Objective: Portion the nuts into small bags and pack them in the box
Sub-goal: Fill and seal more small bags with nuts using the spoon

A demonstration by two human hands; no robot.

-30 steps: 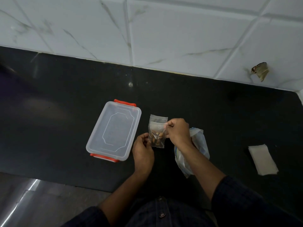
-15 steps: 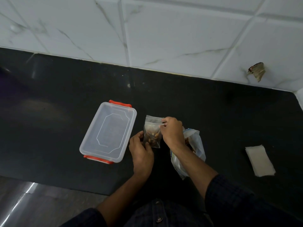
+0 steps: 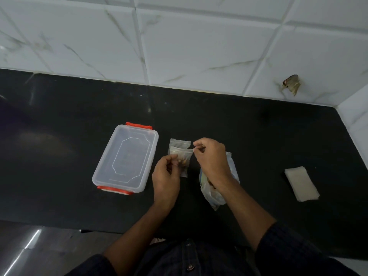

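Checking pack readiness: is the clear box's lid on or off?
On. The clear box sits on the counter with its lid in place, orange latches at both ends.

Black glossy desk (image 3: 59, 156) set against a wall of white marbled tiles (image 3: 199, 46). Torn brownish scrap (image 3: 291, 87) stuck on a tile at right. Grey floor (image 3: 29, 250) visible below the desk's near edge.

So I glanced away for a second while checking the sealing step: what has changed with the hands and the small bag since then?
Little has changed. Both hands still hold the small bag of nuts; the right hand has slid from the bag's top middle to its right corner, while the left hand keeps its grip on the left side. The lidded box, the big bag and the stack of empty bags stayed put.
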